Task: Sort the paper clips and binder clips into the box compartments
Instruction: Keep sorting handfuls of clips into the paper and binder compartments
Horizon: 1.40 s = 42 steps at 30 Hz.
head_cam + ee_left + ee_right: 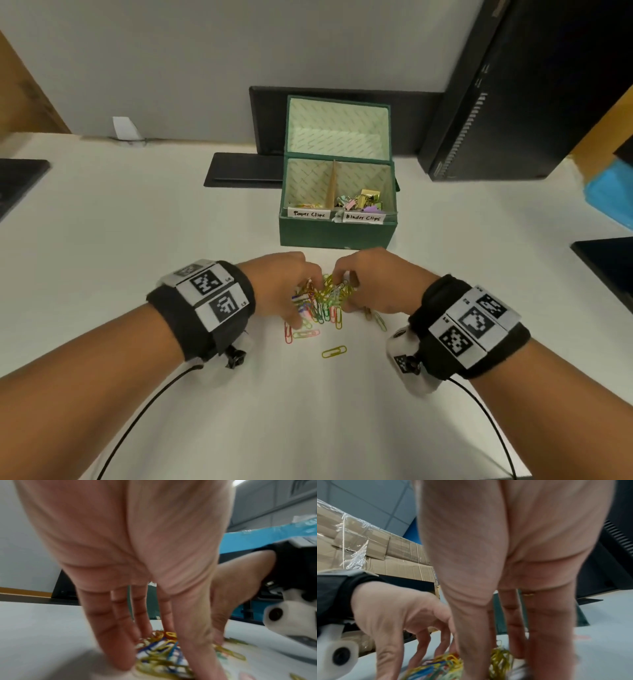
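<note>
Coloured paper clips (pixel 323 301) lie heaped on the white table (pixel 137 240), with the left hand (pixel 277 284) at their 9 o'clock and the right hand (pixel 373 277) at 3, fingers extended down into the heap (an actual pinch cannot be told). At 12 o'clock stands the green box (pixel 337 233), binder clips (pixel 363 202) in its right compartment.

Both forearms reach in from the lower corners of the head view, each wrist wrapped in a black band. The left hand (pixel 279 286) and right hand (pixel 371 279) meet at frame centre, knuckles up, close together. Their fingers (pixel 109 635) point downward, slightly spread and bent, tips nearly touching.
</note>
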Motion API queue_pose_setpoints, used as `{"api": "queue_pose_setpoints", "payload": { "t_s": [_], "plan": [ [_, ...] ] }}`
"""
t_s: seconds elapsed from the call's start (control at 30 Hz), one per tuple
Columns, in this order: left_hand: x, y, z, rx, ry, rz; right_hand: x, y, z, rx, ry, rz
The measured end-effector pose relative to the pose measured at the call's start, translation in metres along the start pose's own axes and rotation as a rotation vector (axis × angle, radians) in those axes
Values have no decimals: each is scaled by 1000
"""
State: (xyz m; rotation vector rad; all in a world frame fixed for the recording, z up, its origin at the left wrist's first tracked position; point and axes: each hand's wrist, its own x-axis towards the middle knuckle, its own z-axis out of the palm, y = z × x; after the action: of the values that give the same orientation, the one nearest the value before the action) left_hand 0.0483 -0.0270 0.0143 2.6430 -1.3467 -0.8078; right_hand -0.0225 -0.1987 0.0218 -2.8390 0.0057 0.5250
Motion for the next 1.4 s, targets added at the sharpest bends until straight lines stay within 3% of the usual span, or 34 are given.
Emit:
{"api": "queue_pose_setpoints", "payload": {
  "t_s": [0.47, 0.67, 0.77, 0.9, 1.13, 1.4],
  "plan": [
    [-5, -3, -9, -250, 261, 20, -12, 1, -19, 280, 163, -6],
    [-13, 1, -33, -541, 451, 69, -12, 8, -16, 377, 107, 6],
    [-5, -3, -57, -621, 618, 64, -10, 5, -21, 426, 142, 3],
    [17, -12, -76, -563, 815, 11, -10, -2, -35, 465, 170, -18],
    [33, -18, -67, -315, 704, -16, -12, -9, -67, 463, 275, -30],
    [12, -28, -78, -306, 856, -52, 15, -25, -97, 414, 566, 7]
  ]
}}
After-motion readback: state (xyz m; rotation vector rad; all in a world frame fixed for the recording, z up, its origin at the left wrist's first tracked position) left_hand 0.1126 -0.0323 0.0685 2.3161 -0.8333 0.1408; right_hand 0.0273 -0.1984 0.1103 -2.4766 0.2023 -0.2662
